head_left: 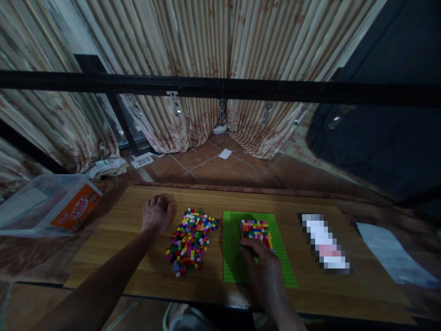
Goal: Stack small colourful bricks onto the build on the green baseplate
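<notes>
My left hand (156, 214) rests on the wooden table, left of a pile of small colourful toy bricks (191, 239). Its fingers are curled in and I see nothing in them. To the right of the pile lies a green studded baseplate (231, 266), bearing a block of small bricks in mixed colours (254, 225) set close together in rows. Over the plate, my right hand (263, 264) has its thumb and fingers pinched together at the left side of these rows. Whatever the pinch holds is too small or hidden to make out. The hand covers the near part of the rows.
A blurred-out phone-like object (325, 243) lies on the table (117, 216) at the right, with a pale sheet (396, 253) beyond the table's edge. A clear plastic bin (41, 202) stands at the left. A black bar (220, 87) crosses before the curtains (193, 41).
</notes>
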`<state>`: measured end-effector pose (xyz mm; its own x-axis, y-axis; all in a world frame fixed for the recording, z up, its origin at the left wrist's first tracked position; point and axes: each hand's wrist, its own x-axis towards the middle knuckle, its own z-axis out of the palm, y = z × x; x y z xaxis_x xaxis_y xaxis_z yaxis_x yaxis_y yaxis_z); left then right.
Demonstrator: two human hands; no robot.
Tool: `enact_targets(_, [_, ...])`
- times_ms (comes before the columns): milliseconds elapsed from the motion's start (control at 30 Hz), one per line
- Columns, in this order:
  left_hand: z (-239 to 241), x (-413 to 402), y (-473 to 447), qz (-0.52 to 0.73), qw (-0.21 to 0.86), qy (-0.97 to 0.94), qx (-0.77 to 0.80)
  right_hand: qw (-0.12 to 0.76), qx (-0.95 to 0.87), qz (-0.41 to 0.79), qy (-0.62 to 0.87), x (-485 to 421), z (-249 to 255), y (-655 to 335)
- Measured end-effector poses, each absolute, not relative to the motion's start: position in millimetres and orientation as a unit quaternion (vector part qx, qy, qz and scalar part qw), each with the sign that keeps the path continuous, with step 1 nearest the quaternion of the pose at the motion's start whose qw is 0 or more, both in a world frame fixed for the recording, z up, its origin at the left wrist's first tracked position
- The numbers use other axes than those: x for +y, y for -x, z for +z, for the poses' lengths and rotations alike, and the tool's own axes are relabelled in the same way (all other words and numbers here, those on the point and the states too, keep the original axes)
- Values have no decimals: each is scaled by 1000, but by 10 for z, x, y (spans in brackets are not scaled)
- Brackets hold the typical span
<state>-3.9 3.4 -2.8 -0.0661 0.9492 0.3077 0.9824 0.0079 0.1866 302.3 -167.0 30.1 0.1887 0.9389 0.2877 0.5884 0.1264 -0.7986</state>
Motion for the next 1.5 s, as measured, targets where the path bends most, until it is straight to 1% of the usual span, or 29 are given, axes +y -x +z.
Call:
enact_targets(200, [19, 17, 20, -173, 46, 680, -711, 404, -640, 114, 643, -1492, 362, -3202])
enact_targets(433, [-10, 30, 44, -169, 55, 686, -705, 376, -661, 19, 649, -1381, 277, -3230])
enact_targets(967, [-14, 35, 41, -176, 49, 683, -707, 425, -609, 75, 666, -1383, 303, -3262])
enact_targets(1067, [-3, 29, 33, -173, 53, 681, -709, 418, -601, 57, 678, -1370, 308, -3282])
enact_targets(1300, [8, 25, 35, -171, 49, 683, -708, 378, -583, -40, 718, -1310, 250, -3221])
enact_targets(1500, [-33, 39, 58, -168, 61, 683, -708, 383, -578, -33, 720, -1300, 126, -3190])
